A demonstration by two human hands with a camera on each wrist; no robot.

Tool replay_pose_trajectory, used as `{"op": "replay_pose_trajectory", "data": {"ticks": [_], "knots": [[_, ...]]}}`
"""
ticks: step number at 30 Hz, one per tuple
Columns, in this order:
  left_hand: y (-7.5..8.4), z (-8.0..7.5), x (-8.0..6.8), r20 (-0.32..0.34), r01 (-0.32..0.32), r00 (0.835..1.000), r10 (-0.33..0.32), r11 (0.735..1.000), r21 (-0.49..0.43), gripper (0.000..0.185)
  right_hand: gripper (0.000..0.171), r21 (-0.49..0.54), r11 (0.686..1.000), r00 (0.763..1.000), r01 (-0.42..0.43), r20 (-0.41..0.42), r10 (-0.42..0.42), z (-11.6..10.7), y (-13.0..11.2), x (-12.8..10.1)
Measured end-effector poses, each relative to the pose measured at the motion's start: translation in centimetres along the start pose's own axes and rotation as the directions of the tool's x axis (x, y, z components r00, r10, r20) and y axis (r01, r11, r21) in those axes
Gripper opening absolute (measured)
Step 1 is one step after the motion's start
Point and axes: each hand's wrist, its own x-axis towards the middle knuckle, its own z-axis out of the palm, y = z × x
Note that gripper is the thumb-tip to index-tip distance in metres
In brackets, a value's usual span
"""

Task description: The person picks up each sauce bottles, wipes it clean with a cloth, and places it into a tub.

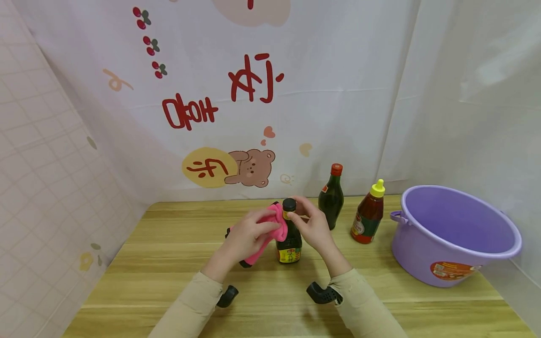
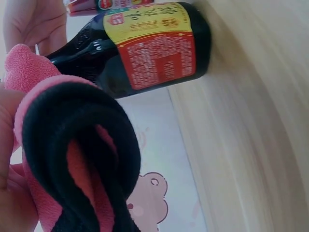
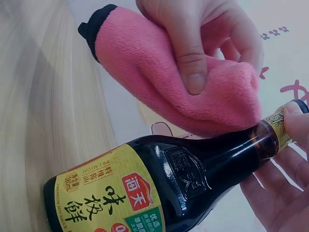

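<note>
**Wooden table, printed backdrop**

In front of me is a light wooden table (image 1: 177, 281) with visible grain, its far edge meeting a white cloth backdrop (image 1: 321, 84) — printed with red lettering, cherries, hearts and a brown bear (image 1: 251, 167). To my left stands a pale tiled wall (image 1: 38, 188); to my right hangs a plain white curtain (image 1: 477, 94). The light is soft and even.

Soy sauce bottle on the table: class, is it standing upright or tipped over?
Upright. The soy sauce bottle stands on its base on the wooden table, black cap on top.
</note>
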Motion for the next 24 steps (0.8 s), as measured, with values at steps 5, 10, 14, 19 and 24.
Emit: {"op": "replay_pose_trajectory", "data": {"ticks": [5, 10, 14, 19, 24], "knots": [[0.0, 0.3, -0.5, 0.019, -0.012, 1.0, 0.012, 1.0, 0.008, 0.024, 0.035, 0.002, 1.0, 1.0, -0.003, -0.002, 0.003, 0.0, -0.1, 0.0], [-0.1, 0.6, -0.9, 0.031, -0.018, 0.999, 0.018, 1.0, 0.015, 0.023, 0.036, 0.012, 1.0, 1.0, 0.0, -0.004, 0.0, 0.0, -0.1, 0.0], [-0.1, 0.7, -1.1, 0.044, -0.014, 0.999, 0.013, 1.0, 0.019, 0.023, 0.036, 0.019, 1.0, 1.0, 0.003, -0.004, -0.003, 0.0, 0.0, 0.0], [0.0, 0.7, -1.3, 0.05, -0.014, 0.999, 0.013, 1.0, 0.017, 0.024, 0.036, 0.022, 1.0, 1.0, 0.009, -0.006, -0.009, 0.0, 0.0, 0.0], [0.0, 0.8, -1.6, 0.045, -0.025, 0.999, 0.024, 0.999, 0.022, 0.024, 0.036, 0.023, 1.0, 1.0, 0.016, -0.006, -0.016, 0.1, 0.0, 0.0]]}}
